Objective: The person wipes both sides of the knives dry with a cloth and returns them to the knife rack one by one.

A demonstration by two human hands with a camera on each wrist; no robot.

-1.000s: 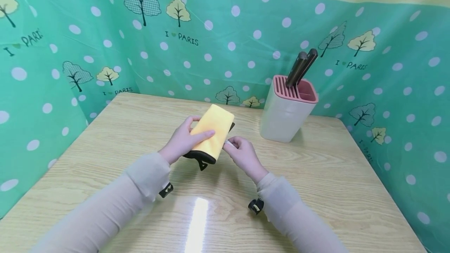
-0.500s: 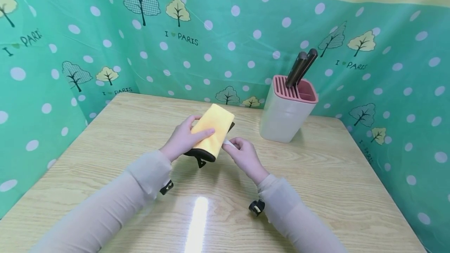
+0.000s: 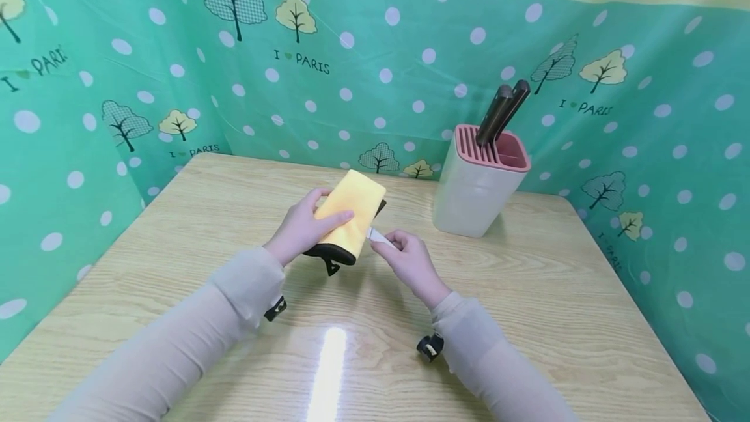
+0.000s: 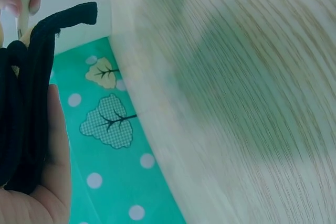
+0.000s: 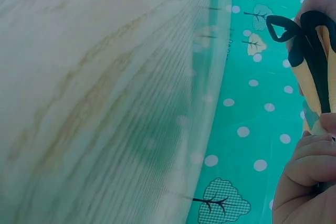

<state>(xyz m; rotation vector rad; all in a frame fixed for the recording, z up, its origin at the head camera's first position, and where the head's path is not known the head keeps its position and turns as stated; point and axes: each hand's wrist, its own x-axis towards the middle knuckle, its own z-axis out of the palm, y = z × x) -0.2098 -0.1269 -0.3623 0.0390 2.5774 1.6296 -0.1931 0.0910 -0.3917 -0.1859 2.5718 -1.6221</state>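
Note:
My left hand grips a thick folded yellow cloth, thumb across its top. Black edging runs along the cloth's near end, with a small black loop sticking out. The left wrist view shows the layered black edges against the palm. To the right, my right hand pinches a slim tool by its white handle. The tool's far end meets the cloth's right side and is hidden there, so its kind is unclear. Both hands are above the table.
A white knife block with a pink slotted top stands at the back right, holding two dark-handled knives. A green dotted curtain hangs behind the wooden table. Black wrist straps hang under both sleeves.
The cloth and my left hand have shifted slightly left and away from me. More of the white handle shows between the cloth and my right hand, which has barely moved.

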